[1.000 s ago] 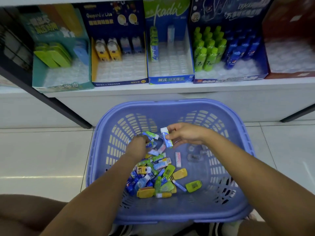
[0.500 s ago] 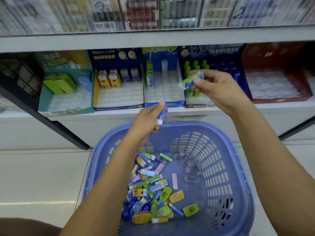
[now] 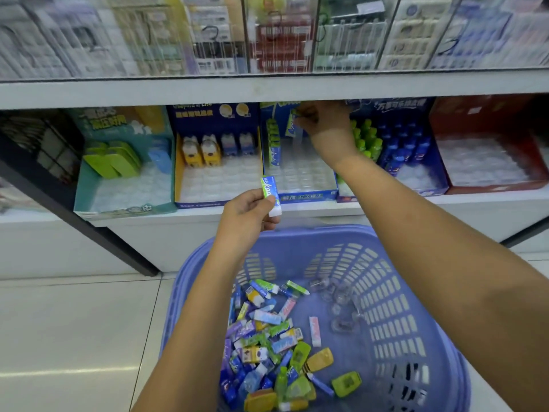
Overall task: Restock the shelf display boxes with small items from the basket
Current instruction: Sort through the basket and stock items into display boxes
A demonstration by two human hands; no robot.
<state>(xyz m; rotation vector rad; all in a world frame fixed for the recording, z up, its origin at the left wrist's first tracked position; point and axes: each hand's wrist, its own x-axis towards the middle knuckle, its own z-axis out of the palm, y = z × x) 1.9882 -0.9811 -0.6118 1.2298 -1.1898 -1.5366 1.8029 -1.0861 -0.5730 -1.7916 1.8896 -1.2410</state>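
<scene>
— Why do we carry 2?
— Our right hand (image 3: 323, 121) pinches 1 eraser (image 3: 291, 126) over the blue box (image 3: 309, 196), to slot it in; our left hand (image 3: 248, 214) pinches the spare eraser (image 3: 269, 191) above the basket (image 3: 416, 292), ready.

1. The left hand (image 3: 248, 214) pinches a small green-and-white packet (image 3: 269, 193) above the purple basket (image 3: 416, 307), just in front of the shelf (image 3: 297, 209).
2. The right hand (image 3: 325, 121) is inside the blue display box (image 3: 307, 196), holding a second packet (image 3: 292, 124) near the back.
3. A heap of small items (image 3: 267, 349) lies in the basket's left half.
</scene>
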